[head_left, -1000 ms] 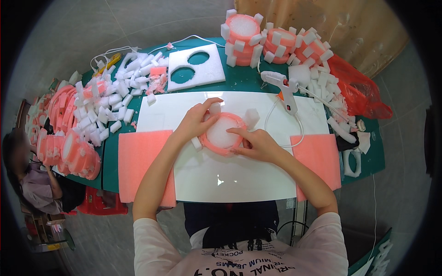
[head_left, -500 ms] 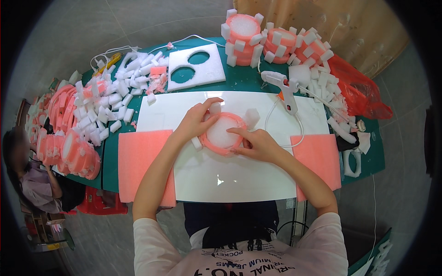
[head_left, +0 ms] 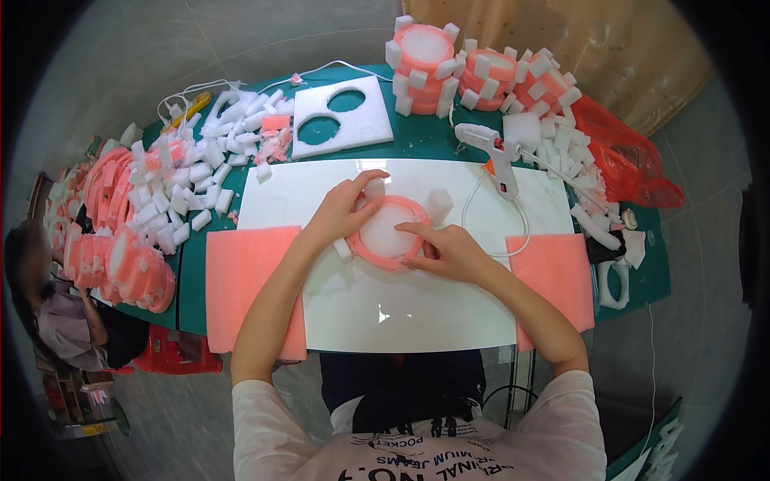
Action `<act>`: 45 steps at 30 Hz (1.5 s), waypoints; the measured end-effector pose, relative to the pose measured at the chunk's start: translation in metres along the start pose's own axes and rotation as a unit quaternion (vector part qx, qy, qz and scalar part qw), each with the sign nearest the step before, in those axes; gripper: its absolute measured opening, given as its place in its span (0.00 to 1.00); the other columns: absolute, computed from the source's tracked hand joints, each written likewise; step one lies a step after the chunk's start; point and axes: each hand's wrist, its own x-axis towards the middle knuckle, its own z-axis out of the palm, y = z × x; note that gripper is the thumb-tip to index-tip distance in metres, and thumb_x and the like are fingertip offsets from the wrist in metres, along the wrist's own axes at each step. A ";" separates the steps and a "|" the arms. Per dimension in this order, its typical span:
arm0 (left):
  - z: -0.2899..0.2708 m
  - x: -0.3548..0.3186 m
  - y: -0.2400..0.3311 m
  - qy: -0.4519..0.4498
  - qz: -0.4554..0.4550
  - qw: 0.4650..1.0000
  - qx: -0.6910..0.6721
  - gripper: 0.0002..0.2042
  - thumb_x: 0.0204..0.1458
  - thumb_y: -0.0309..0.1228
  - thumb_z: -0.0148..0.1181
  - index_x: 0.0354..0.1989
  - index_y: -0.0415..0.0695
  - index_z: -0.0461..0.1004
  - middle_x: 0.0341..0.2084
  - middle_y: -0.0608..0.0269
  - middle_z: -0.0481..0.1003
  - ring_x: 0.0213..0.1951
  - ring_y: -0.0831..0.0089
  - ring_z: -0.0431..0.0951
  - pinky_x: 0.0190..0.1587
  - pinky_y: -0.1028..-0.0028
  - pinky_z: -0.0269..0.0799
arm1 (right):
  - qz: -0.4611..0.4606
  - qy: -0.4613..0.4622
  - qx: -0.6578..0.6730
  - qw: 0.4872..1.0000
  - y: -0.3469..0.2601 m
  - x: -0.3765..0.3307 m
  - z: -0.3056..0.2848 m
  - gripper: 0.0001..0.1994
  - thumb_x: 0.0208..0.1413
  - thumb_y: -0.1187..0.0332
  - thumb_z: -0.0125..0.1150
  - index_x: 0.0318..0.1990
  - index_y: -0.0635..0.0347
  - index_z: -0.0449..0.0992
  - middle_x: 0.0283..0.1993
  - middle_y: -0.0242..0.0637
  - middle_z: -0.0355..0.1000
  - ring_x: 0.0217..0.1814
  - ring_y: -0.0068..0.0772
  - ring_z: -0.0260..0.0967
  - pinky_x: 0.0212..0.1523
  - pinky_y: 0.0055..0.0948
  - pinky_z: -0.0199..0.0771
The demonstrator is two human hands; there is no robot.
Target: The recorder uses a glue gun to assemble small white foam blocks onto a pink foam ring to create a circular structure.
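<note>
Clock positions are read from the round foam piece, with 12 o'clock pointing away from the wearer. The room has a grey tiled floor (head_left: 690,172), with a tan curtain (head_left: 642,48) at 1 o'clock. A co-worker (head_left: 68,321) sits between 8 and 9 o'clock.

The green desk (head_left: 191,301) carries a glossy white board (head_left: 449,321), which serves as the working surface. A pink foam panel (head_left: 233,272) lies over its edge at 8 o'clock; a second panel (head_left: 553,264) lies between 3 and 4. Loose white offcuts (head_left: 204,176) are heaped toward 10 o'clock, a sheet with two round holes (head_left: 365,132) lies at 11, and block-studded pink cylinders (head_left: 425,76) stand between 12 and 1. A glue gun (head_left: 501,160) is at 2 o'clock.

The round foam piece (head_left: 381,236), pink-rimmed with a white centre, rests on the board between the hands. The right hand (head_left: 449,250) is partly closed on its rim at 4 o'clock, index finger over the white face. The left hand (head_left: 341,212) is half open, thumb and fingers astride a white block (head_left: 374,190) at 11 o'clock; whether it clamps the block cannot be told. Further blocks stand at 2 and 8 o'clock.

Step in hand, as judged: holding the block against the rim. The next move calls for light, even pressure without tilting the block.
</note>
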 end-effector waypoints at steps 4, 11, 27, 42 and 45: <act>0.000 0.000 -0.001 -0.003 0.002 1.000 -0.005 0.20 0.49 0.28 0.53 0.53 0.48 0.65 0.40 0.53 0.73 0.37 0.65 0.76 0.43 0.72 0.70 | -0.015 0.015 0.003 1.000 0.001 0.000 0.001 0.25 0.47 0.58 0.63 0.54 0.48 0.67 0.12 0.30 0.60 0.14 0.28 0.60 0.19 0.25 0.59; 0.000 0.000 0.000 0.001 0.004 1.000 -0.003 0.20 0.48 0.28 0.54 0.53 0.48 0.65 0.40 0.54 0.73 0.37 0.66 0.76 0.44 0.72 0.69 | 0.006 -0.008 0.000 1.000 -0.001 0.000 -0.001 0.24 0.48 0.52 0.60 0.52 0.49 0.67 0.15 0.33 0.64 0.18 0.32 0.66 0.22 0.29 0.64; 0.000 0.000 -0.001 -0.001 -0.002 1.000 -0.008 0.21 0.48 0.27 0.54 0.53 0.48 0.65 0.40 0.54 0.74 0.37 0.67 0.75 0.43 0.73 0.69 | 0.010 -0.009 0.002 1.000 -0.001 0.000 -0.002 0.24 0.48 0.52 0.60 0.52 0.48 0.67 0.15 0.32 0.64 0.18 0.32 0.66 0.23 0.29 0.63; -0.001 0.000 -0.001 -0.004 0.005 1.000 -0.003 0.21 0.48 0.28 0.53 0.53 0.48 0.64 0.40 0.54 0.73 0.37 0.66 0.75 0.43 0.73 0.69 | -0.018 0.019 0.006 1.000 0.002 0.000 0.002 0.25 0.47 0.58 0.63 0.53 0.48 0.67 0.12 0.30 0.60 0.13 0.27 0.60 0.20 0.25 0.59; -0.001 0.000 -0.001 -0.004 0.005 1.000 -0.005 0.21 0.48 0.28 0.53 0.53 0.48 0.64 0.40 0.53 0.73 0.37 0.66 0.75 0.44 0.72 0.69 | -0.017 0.016 0.005 1.000 0.001 0.000 0.001 0.25 0.47 0.57 0.63 0.53 0.48 0.67 0.12 0.30 0.60 0.13 0.27 0.60 0.20 0.25 0.60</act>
